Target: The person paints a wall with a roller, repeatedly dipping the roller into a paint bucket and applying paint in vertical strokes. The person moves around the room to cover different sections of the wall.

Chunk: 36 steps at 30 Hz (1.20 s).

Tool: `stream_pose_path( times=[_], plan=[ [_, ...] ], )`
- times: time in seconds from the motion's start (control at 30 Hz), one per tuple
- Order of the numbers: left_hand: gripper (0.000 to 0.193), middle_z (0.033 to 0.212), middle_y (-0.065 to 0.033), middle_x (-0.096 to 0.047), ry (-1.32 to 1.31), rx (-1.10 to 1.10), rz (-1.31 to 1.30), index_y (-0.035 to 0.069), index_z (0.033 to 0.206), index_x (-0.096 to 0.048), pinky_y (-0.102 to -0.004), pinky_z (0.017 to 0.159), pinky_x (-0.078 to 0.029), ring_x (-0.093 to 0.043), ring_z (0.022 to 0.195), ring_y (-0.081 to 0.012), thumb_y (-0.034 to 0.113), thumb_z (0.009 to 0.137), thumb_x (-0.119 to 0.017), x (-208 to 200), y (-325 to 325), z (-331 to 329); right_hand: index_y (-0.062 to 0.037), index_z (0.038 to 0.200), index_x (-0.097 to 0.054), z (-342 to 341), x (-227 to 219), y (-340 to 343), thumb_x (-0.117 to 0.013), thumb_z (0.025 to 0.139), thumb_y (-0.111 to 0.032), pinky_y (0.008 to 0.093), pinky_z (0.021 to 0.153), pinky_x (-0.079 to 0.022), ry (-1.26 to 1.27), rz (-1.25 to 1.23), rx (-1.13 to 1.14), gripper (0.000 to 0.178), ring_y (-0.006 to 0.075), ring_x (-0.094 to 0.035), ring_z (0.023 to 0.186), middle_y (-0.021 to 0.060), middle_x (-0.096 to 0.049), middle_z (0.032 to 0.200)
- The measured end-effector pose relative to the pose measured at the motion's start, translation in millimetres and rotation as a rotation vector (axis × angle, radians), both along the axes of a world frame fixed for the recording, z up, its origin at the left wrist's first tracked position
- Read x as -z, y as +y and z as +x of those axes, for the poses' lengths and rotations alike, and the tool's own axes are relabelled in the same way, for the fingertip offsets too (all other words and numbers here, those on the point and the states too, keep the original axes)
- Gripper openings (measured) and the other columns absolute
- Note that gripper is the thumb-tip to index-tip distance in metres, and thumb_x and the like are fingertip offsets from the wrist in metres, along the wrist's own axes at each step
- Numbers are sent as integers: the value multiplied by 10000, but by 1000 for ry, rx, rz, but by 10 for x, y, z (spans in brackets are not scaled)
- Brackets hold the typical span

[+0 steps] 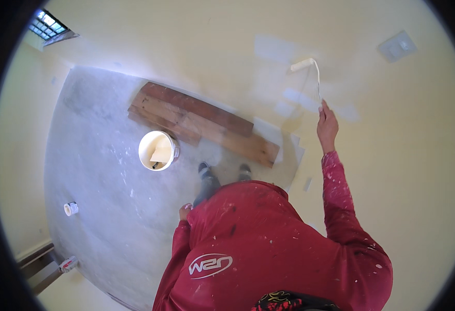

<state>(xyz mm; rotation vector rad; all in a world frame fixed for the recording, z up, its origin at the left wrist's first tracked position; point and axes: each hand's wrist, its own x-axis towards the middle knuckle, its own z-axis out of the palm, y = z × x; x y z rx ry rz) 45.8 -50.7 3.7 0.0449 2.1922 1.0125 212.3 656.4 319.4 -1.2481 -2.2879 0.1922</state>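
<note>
My right hand (pixel 328 126) is raised and closed round the handle of a small paint roller (pixel 303 65). Its cream sleeve lies against the pale yellow wall (pixel 212 46), beside lighter white patches. The wire frame bends from the roller down to my grip. Low at my side, my left hand (pixel 185 211) hangs next to my thigh, its fingers partly hidden and too small to read. On the floor ahead of my feet stands a white bucket (pixel 176 150) with cream paint and a dark-handled tool inside.
Brown wooden boards (pixel 201 116) lie on the grey floor (pixel 98 140) along the wall. A switch plate (pixel 396 46) is on the wall at right. Far left are a small can (pixel 71 209), another container (pixel 68 264) and a barred window (pixel 47 25).
</note>
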Motion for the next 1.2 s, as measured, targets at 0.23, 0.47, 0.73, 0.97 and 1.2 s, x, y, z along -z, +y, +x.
stream_pose_path(
  times=[0.23, 0.47, 0.73, 0.97, 1.2],
  plan=[
    [365, 1087, -178, -803, -148, -127, 44, -72, 1251, -713, -376, 860, -611, -775, 980, -246, 189, 997, -672, -22, 209, -163, -332, 1426, -667, -1032, -439, 24, -588, 1065, -281, 485, 688, -578, -338, 89, 13, 373, 323, -723, 816, 105, -678, 965],
    [382, 1158, -206, -771, -189, -149, 110, -90, 1284, -684, -379, 887, -617, -773, 1021, -276, 148, 989, -639, 29, 118, -264, -344, 1419, -670, -1544, -510, -117, -559, 1068, -292, 498, 677, -577, -372, 78, 14, 372, 325, -728, 809, 97, -683, 967],
    [374, 1152, -190, -780, -84, 57, 95, -84, 1270, -698, -381, 899, -611, -772, 1030, -278, 161, 995, -633, 316, -393, -152, -367, 1422, -663, -404, -720, 109, -561, 1073, -300, 490, 672, -574, -429, 80, 116, 370, 324, -726, 816, 85, -686, 972],
    [351, 1154, -201, -777, -45, 16, -24, -38, 1283, -708, -372, 872, -616, -770, 976, -283, 161, 1001, -646, 235, -189, -232, -351, 1424, -660, -1296, -544, -11, -561, 1064, -263, 478, 673, -582, -449, 78, 19, 384, 314, -733, 816, 91, -687, 972],
    [410, 1164, -214, -756, -335, -311, 96, -55, 1373, -613, -348, 732, -625, -748, 848, -277, 162, 1025, -612, -251, 102, -383, -347, 1427, -664, -1496, -464, -59, -535, 1065, -247, 494, 687, -582, -444, 91, -14, 397, 311, -735, 851, 104, -684, 993]
  ],
)
